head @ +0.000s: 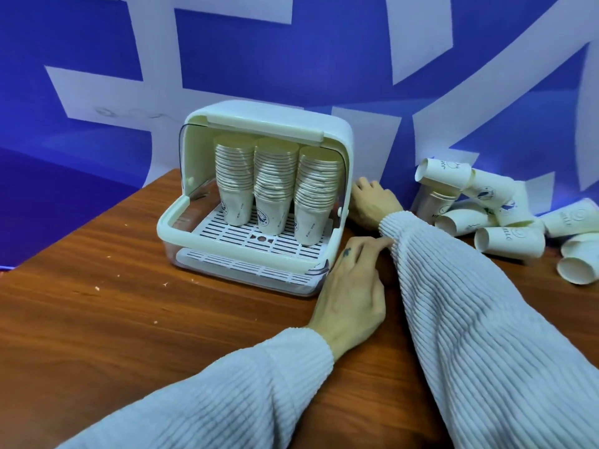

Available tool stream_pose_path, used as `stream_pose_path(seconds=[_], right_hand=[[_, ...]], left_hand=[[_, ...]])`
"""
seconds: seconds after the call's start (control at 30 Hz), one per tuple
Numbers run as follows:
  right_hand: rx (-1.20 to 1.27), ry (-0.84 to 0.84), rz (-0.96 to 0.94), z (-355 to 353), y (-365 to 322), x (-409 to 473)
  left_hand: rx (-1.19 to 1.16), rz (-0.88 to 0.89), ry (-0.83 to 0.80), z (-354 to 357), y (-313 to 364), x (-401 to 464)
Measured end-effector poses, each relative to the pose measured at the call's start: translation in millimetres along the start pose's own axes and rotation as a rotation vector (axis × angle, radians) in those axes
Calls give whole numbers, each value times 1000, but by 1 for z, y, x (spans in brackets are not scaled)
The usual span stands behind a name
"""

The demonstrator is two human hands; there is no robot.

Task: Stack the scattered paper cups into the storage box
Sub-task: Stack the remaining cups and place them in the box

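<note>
Wood-grain table (pixel 97 303), blue-and-white wall (pixel 291 59), storage box (pixel 337 137), 3 cup stacks (pixel 275 186)

- Storage box (pixel 327 131): smooth, slightly glossy cream plastic; clear plastic base.
- Slotted tray (pixel 259 241): white matt plastic.
- Paper cups (pixel 509 241): matt white paper, printed.
- Table (pixel 97 319): wood-grain surface, satin sheen.
- Sleeves (pixel 486 335): ribbed, soft pale cloth.
</note>
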State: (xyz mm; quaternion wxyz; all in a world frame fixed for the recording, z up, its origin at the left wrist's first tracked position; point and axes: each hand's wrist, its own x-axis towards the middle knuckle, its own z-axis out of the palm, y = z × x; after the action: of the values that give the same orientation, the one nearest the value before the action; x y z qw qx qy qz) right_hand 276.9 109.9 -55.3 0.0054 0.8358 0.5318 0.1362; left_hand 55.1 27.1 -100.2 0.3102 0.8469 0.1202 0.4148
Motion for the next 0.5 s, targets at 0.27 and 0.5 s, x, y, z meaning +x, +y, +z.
stream_pose_path(seconds=[0.27,0.5], right_hand=[[530,168,227,3,-2,3],[1462,139,436,-15,6,-93]], left_hand=[[-11,-165,-62,3,-6,6],[-12,-223,-150,4,-3,4]])
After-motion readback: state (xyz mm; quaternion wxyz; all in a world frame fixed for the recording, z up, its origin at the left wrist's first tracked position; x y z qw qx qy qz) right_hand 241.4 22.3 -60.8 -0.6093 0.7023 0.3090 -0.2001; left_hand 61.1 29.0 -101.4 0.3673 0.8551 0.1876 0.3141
